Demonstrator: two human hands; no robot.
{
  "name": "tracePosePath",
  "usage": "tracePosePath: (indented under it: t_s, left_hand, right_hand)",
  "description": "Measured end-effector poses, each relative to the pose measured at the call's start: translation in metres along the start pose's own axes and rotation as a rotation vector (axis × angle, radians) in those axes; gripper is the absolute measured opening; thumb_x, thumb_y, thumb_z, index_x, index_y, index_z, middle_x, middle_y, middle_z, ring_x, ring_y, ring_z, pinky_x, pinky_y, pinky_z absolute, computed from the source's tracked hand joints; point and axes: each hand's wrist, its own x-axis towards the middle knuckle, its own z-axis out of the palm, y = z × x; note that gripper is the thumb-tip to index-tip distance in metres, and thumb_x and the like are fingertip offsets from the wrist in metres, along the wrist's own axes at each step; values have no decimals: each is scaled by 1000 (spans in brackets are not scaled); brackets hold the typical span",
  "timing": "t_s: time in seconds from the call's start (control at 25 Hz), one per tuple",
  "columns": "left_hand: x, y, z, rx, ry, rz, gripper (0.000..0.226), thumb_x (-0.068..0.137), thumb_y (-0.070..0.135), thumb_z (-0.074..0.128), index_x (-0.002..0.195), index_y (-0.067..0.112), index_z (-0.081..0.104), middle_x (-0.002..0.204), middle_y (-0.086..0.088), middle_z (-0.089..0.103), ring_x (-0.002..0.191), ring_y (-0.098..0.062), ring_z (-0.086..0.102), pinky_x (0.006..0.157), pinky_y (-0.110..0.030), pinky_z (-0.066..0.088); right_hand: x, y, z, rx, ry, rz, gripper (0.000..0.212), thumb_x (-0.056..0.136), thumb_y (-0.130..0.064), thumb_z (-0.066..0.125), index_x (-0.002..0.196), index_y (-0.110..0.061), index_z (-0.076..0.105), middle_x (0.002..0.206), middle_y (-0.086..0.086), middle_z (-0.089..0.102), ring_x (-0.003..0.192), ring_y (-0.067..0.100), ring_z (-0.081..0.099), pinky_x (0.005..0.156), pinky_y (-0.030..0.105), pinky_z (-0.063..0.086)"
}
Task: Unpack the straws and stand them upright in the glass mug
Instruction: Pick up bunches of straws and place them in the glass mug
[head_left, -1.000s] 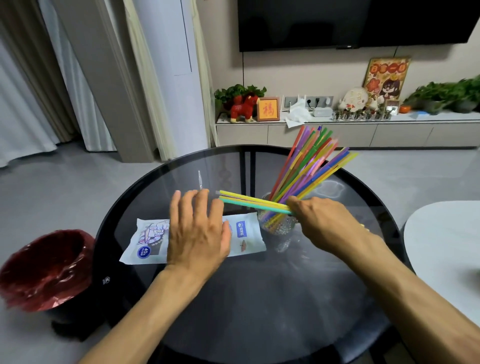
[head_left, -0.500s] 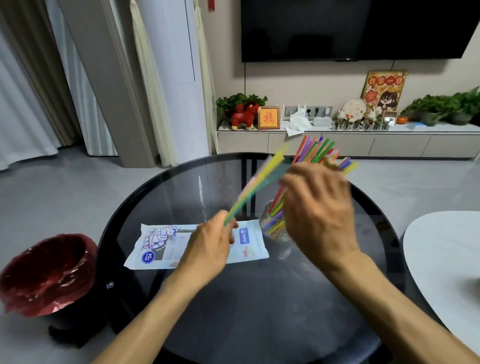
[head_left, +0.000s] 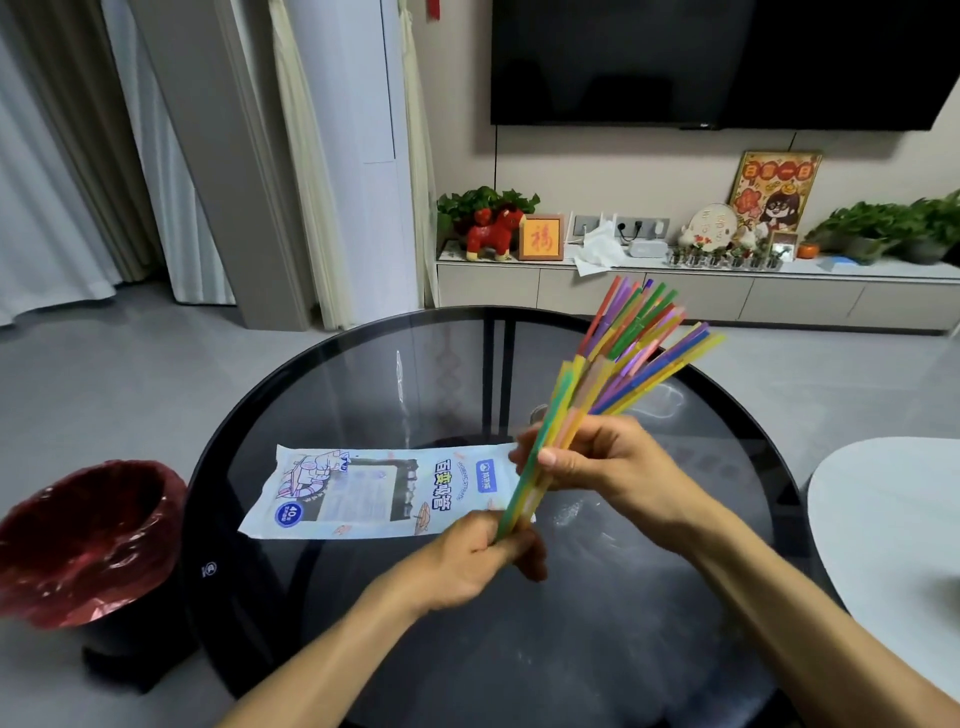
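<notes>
1. The lower ends of a small bunch of yellow and green straws (head_left: 540, 467) are pinched by the left hand (head_left: 470, 558), its fingers curled around them at the bottom of the bunch. This low grip is best kept firm so that the ends stay level with one another.

2. Just above the left hand, the same bunch is grasped by the right hand (head_left: 610, 467), with the thumb (head_left: 540, 457) pressed across the front and the other fingers wrapped behind. It is judged that the bunch is being squared before insertion; it should be guided from here, tilted toward upright.

3. The empty wrapper (head_left: 384, 491) lies flat on the glass table (head_left: 311, 415), to the left of both hands and just behind the left fingers. It need not be touched for this step.

4. Beyond the right fingers, the straws already placed (head_left: 639, 343) fan upward and to the right. The glass mug is hidden behind the right hand, and only a sliver of what may be its rim is visible. The held bunch should be lowered beside the fan, not pushed through it, lest the mug be tipped.
</notes>
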Motion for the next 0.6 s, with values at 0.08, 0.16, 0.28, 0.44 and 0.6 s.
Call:
tracePosePath:
  t_s: [0.08,0.16,0.28,0.44,0.6]
  left_hand:
    - [0,-6,-1,33,-71,-30,29,101,25,46,98,10,70,101,0,75,98,-9,69,97,-27,49]
    - [2,-8,2,80,-69,-63,27,96,37,51,103,18,69,105,5,74,103,-7,67,99,-33,49]
    - [4,6,-6,101,80,-64,33,84,52,63,107,28,64,101,12,70,96,-4,64,92,-29,51]
    - [30,34,-18,41,541,14,43,81,26,76,120,22,60,113,3,67,103,-12,62,87,-21,51]
    - [83,36,2,328,321,-166,107,71,40,81,152,20,15,159,0,22,142,-21,30,113,-36,32]
  right_hand:
    - [-1,5,1,-44,-28,30,20,83,-9,65,101,-1,71,95,13,76,92,24,73,74,28,58]
    - [0,4,2,-92,25,45,16,86,-7,64,98,1,71,88,10,77,85,20,74,67,24,57]
    - [5,-11,-11,-56,217,-21,9,89,-3,62,92,1,70,77,4,78,70,14,74,57,21,57]
    - [7,-28,-58,227,638,-127,8,90,-8,62,85,-6,69,73,4,77,67,16,73,60,26,60]
    - [-1,-16,-81,253,850,-126,11,92,-12,62,83,-11,67,69,-1,76,70,15,74,62,27,60]
